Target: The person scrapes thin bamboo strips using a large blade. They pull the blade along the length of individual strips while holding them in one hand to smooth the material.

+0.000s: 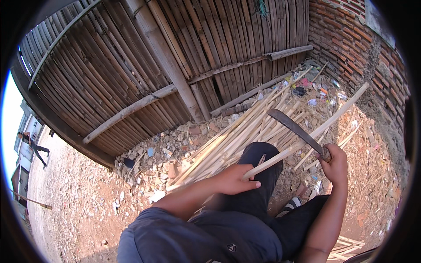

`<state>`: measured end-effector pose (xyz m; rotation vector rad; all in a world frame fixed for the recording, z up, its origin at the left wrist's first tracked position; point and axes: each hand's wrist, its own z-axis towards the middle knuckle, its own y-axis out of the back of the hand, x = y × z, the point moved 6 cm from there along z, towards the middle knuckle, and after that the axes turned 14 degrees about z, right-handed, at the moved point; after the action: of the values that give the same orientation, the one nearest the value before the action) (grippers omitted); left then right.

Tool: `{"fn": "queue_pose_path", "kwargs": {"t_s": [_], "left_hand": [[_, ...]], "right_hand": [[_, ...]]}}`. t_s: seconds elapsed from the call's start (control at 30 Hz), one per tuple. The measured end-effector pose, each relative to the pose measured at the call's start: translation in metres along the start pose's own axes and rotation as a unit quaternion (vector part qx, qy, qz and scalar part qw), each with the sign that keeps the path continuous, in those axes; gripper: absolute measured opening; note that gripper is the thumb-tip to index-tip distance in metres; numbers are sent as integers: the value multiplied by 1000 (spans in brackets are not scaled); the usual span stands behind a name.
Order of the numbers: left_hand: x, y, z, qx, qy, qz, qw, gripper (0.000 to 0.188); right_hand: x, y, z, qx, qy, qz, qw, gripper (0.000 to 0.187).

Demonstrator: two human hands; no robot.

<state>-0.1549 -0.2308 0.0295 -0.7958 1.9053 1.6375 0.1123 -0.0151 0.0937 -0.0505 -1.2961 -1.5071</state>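
Note:
My left hand (239,179) is closed around the near end of a long pale wooden or bamboo strip (335,116), just over my bent knee. From there the strip slants up and away to the right. My right hand (333,163) grips the handle of a sickle-like curved knife (294,125), whose dark blade points up and left. The blade crosses the strip; whether it touches cannot be told. Beyond my knee, a pile of similar pale strips (237,140) lies on the ground.
A slatted bamboo wall (109,74) with poles rises ahead, meeting a brick wall (346,39) at the right. Rubble and litter (171,151) line its foot. More cut strips (346,247) lie at lower right. Another person (34,147) is far off on the left path.

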Motion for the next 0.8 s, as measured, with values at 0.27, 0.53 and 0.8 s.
{"fn": "queue_pose_path", "kwargs": {"t_s": [0.27,0.53,0.8], "left_hand": [[11,9,-23,0,19,33,999,49],[13,13,-31,18,26,46,998,48],[16,11,-32,0,18,55,998,48]], "right_hand": [[11,2,-6,-7,-6,6,1000,28],[-13,18,-11,-28,-96,7,995,31],[-4,4,-15,14,-34,-20,999,32]]}}
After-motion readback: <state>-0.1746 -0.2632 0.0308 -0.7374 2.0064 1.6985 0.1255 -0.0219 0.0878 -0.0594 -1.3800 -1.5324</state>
